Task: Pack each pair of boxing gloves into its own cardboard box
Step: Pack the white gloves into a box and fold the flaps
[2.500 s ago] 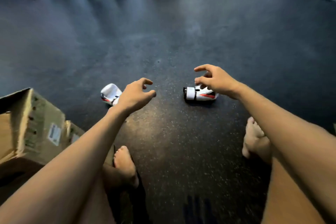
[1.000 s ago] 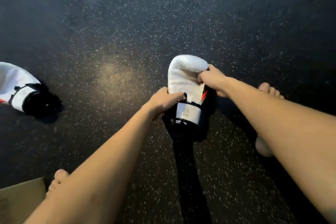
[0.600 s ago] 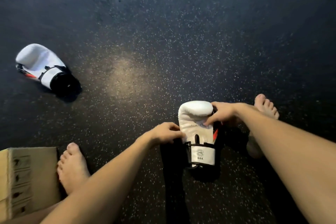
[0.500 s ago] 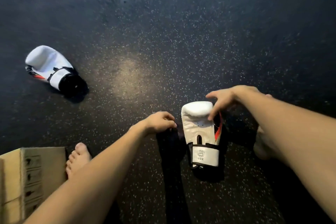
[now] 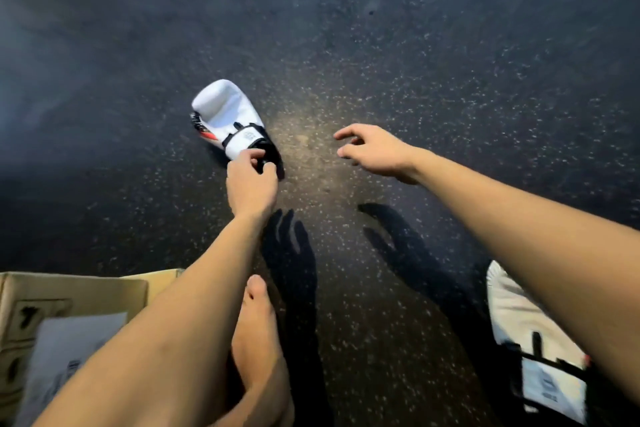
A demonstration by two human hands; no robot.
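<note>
Two white boxing gloves lie apart on the speckled floor (image 5: 415,45). The left hand (image 5: 251,180) pinches the far glove (image 5: 227,114) by its cuff, probably to drag it toward the cardboard box (image 5: 69,291). The right hand (image 5: 377,152) hovers empty, fingers loosely spread, with the near glove (image 5: 516,319) beneath its forearm.

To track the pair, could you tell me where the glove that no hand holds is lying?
Head view: the loose glove lies on the floor at lower right, partly under the right forearm, apart from the held glove.
</note>
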